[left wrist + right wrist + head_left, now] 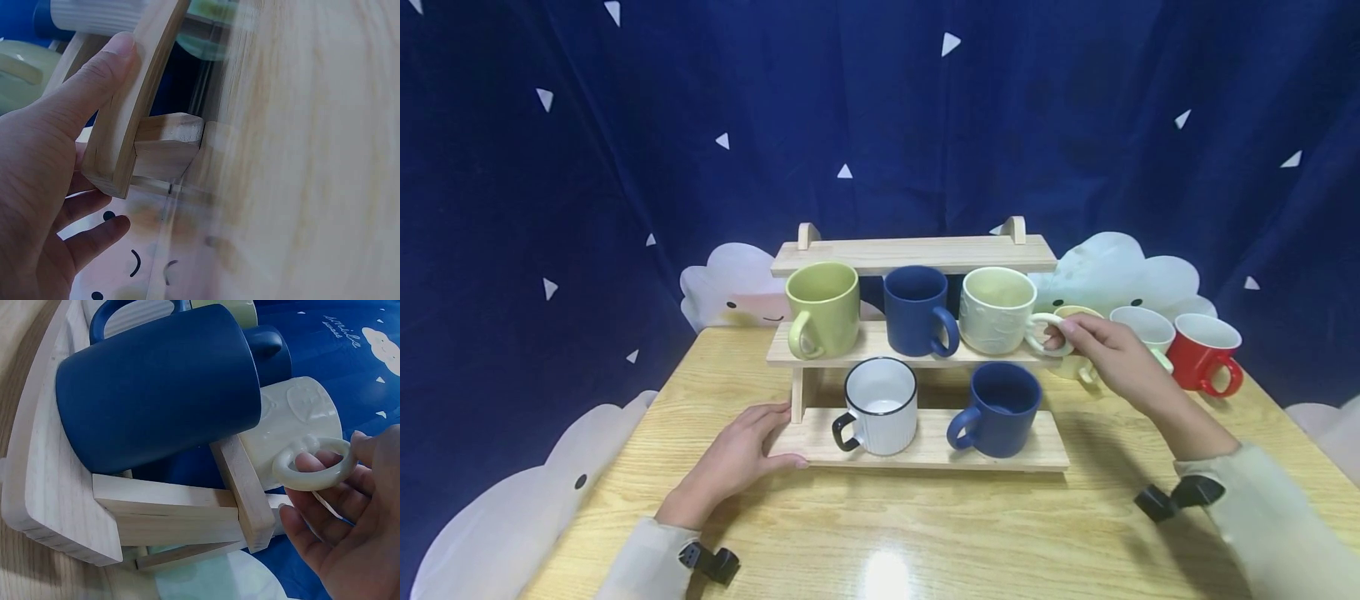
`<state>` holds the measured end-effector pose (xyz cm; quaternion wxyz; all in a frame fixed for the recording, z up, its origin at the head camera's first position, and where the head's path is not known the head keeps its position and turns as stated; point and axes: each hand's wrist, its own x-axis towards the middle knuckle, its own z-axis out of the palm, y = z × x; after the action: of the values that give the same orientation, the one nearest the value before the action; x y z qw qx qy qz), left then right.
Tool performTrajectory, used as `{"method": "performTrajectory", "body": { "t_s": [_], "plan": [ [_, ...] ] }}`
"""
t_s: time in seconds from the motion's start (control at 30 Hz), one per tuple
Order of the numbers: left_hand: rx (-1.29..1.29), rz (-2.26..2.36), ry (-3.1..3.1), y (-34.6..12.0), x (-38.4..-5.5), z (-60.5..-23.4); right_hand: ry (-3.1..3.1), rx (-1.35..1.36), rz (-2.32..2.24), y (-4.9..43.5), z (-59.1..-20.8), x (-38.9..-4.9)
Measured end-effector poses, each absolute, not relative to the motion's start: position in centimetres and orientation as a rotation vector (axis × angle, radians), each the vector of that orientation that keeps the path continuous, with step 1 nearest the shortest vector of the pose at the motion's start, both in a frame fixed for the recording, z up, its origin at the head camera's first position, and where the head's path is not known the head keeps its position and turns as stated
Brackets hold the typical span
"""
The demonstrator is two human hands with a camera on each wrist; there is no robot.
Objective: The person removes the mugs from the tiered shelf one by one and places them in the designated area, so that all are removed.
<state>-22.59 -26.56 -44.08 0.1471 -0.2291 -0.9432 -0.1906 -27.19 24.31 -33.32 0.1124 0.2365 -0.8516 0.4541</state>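
A three-tier wooden rack (917, 252) stands on the table. My left hand (747, 443) holds the left end of its bottom board, thumb on the board (119, 125) and fingers around the end. My right hand (1116, 354) pinches the ring handle of a cream embossed mug (996, 312), a finger through it, at the right of the middle tier. Left of that mug stand a blue mug (914, 312) and a green mug (827, 310). The bottom tier bears a white mug with black rim (883, 408) and another blue mug (1003, 410), large in the right wrist view.
To the rack's right on the table are a yellow mug (1067, 367), partly behind my right hand, a whitish mug (1142, 325) and a red mug (1195, 358). A dark blue curtain (880, 100) with white triangles and cloud shapes hangs behind the wooden table (820, 525).
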Motion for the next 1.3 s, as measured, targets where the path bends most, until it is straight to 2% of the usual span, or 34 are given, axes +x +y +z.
{"method": "performTrajectory", "body": {
  "t_s": [0.47, 0.83, 1.13, 1.3],
  "plan": [
    [-0.667, -0.553, -2.71, -26.5, -22.6, -43.8, -2.616, 0.606, 1.343, 23.8, -31.9, -27.7],
    [-0.654, -0.554, -2.726, -26.5, -22.6, -43.8, -2.614, 0.649, 1.533, 23.6, -31.5, -27.8],
    [-0.65, -0.555, -2.717, -26.5, -22.6, -43.8, -2.481, 0.805, 2.057, 24.0, -31.1, -27.5],
    [-0.642, -0.556, -2.728, -26.5, -22.6, -43.9, -2.494, 0.832, 2.104, 24.1, -30.8, -27.3]
  ]
}}
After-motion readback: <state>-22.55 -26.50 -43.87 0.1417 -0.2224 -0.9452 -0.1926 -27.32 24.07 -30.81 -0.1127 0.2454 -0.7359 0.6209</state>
